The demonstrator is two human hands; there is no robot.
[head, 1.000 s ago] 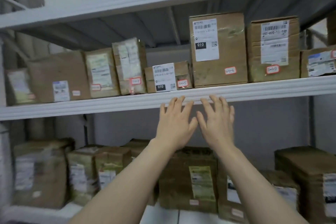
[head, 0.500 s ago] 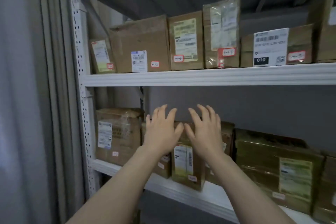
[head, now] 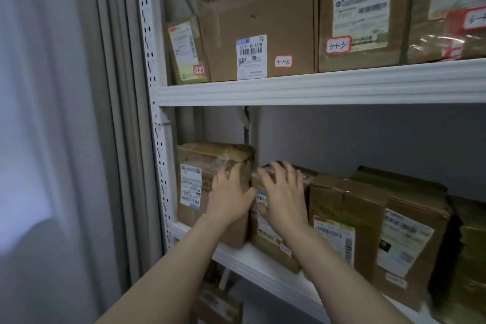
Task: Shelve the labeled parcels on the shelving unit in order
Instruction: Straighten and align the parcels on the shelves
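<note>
Brown cardboard parcels with white shipping labels stand in rows on a white shelving unit. On the lower shelf, my left hand rests with spread fingers on the front right edge of the leftmost taped parcel. My right hand lies beside it on the second, shorter parcel, fingers reaching over its top edge. Neither hand lifts anything. On the upper shelf stand parcels tagged 3-1-1, 3-1-2 and 3-1-3.
More parcels fill the lower shelf to the right. The perforated white upright bounds the unit on the left, with a grey curtain beyond it. Another box sits on the level below.
My view swung left and down from the upper shelf to the left end of the lower shelf. Both hands went from hovering in the air to touching the two leftmost lower parcels.
</note>
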